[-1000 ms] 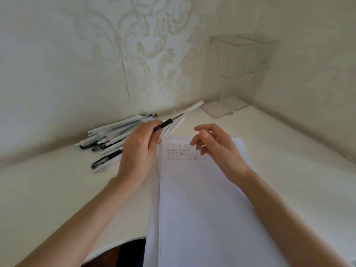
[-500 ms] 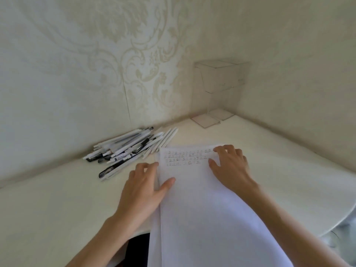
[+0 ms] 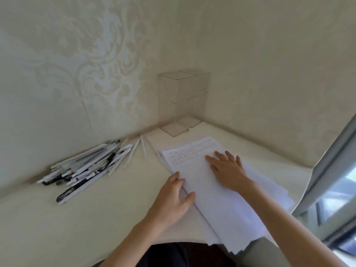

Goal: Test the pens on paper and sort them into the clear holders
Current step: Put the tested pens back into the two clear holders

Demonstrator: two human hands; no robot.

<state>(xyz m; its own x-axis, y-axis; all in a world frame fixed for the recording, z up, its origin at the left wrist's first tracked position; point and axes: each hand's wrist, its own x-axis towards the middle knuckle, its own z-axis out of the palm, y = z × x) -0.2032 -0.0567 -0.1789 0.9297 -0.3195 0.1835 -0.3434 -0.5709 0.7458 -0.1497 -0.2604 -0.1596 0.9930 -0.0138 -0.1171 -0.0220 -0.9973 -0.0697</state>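
A stack of white paper (image 3: 217, 193) lies on the cream table, angled toward the corner, with small test scribbles (image 3: 183, 154) near its far end. My left hand (image 3: 172, 197) rests flat on the stack's left edge, thumb on the sheet. Farther up, my right hand (image 3: 228, 168) presses flat on the paper with fingers spread. Neither hand holds a pen. A pile of several white and black pens (image 3: 86, 168) lies to the left by the wall. Two clear holders (image 3: 183, 87) stand in the corner on clear bases.
The cream table (image 3: 96, 218) meets patterned walls at the back and right. A few loose white pens (image 3: 143, 149) lie between the pile and the paper. A window frame (image 3: 331, 180) rises at the right. The paper's near end overhangs the table's front edge.
My left hand let go of the pen it held a second ago. Both hands came down flat on the paper, and the stack has turned, its far end now angled toward the corner.
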